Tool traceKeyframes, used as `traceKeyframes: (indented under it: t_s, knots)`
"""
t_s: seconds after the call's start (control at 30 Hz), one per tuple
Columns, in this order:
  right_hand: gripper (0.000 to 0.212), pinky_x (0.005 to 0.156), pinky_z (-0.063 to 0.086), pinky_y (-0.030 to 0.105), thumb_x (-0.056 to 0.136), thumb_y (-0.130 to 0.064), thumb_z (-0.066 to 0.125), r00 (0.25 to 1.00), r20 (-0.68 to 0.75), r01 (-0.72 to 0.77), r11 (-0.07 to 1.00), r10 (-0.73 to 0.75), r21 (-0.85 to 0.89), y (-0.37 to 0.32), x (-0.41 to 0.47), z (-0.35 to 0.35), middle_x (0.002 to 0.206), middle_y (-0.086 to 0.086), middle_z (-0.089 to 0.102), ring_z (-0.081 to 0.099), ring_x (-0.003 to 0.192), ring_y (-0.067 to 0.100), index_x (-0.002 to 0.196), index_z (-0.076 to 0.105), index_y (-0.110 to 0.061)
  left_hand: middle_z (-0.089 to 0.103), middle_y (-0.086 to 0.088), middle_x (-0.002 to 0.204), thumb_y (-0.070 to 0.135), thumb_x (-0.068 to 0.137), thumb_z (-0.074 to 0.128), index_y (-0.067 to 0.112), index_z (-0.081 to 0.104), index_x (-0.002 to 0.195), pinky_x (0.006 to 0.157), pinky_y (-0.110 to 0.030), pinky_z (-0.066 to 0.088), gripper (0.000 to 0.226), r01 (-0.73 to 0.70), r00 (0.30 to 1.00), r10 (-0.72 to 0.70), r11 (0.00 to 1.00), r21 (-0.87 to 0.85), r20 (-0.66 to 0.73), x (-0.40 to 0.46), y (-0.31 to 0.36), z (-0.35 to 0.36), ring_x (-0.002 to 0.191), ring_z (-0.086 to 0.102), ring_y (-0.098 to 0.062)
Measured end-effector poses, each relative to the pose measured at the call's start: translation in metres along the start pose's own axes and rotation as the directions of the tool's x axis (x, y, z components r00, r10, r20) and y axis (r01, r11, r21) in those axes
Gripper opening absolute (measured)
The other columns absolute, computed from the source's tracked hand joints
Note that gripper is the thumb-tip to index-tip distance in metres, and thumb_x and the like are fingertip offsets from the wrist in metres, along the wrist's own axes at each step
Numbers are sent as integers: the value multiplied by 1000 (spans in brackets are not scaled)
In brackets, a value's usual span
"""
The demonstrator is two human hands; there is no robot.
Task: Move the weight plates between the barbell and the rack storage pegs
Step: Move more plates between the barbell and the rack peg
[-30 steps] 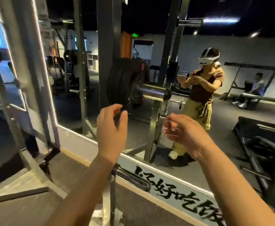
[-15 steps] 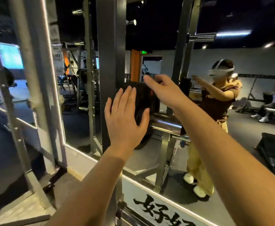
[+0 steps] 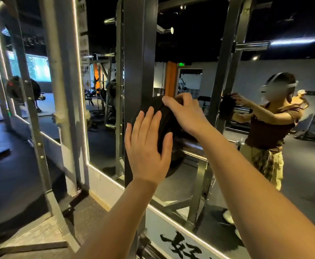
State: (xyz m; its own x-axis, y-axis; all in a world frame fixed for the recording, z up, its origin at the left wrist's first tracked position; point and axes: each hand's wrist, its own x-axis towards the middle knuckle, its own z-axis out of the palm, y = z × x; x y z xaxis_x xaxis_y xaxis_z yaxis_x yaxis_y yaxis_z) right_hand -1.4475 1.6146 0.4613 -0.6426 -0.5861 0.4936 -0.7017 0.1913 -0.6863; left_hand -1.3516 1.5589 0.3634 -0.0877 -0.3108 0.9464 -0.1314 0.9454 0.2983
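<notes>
A big wall mirror (image 3: 104, 101) with a lit edge fills the wall ahead. Black brush-painted characters (image 3: 181, 245) run along its lower strip. High in the reflection glows a ceiling light (image 3: 293, 41).

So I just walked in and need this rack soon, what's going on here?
A person is handling a black weight plate that sits on a steel peg of the rack, facing a wall mirror. The left hand lies flat against the plate's face, fingers straight. The right hand curls over its top edge. The plate is on the peg, not lifted clear.
</notes>
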Motion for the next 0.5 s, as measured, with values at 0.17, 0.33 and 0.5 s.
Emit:
traceKeyframes:
  t_s: [0.17, 0.33, 0.5]
  knots:
    - [67, 104, 35, 39, 81, -65, 52, 953, -124, 237, 937, -275, -257, -4, -31, 10, 139, -2, 36, 31, 130, 18, 135, 39, -29, 26, -4, 153, 29, 96, 46, 10, 27, 144, 117, -46, 19, 54, -55, 993, 58, 998, 34, -107, -44, -15, 9, 145, 21, -24]
    - [69, 109, 30, 43, 81, -63, 53, 927, -86, 318, 886, -365, -338, -3, -37, 7, 144, -3, 33, 27, 135, 18, 139, 35, -30, 20, -4, 155, 33, 93, 49, 12, 22, 146, 116, -52, 20, 63, -67, 997, 69, 997, 45, -27, -57, -17, -1, 146, 18, -26]
    - [80, 107, 32, 53, 73, -74, 47, 978, -22, 202, 966, -208, -159, 3, -22, -4, 145, -5, 33, 31, 133, 18, 141, 32, -34, 31, -6, 153, 43, 92, 46, 15, 31, 144, 117, -48, 12, 61, -40, 991, 36, 999, 30, 133, -12, 2, -24, 144, 23, -22]
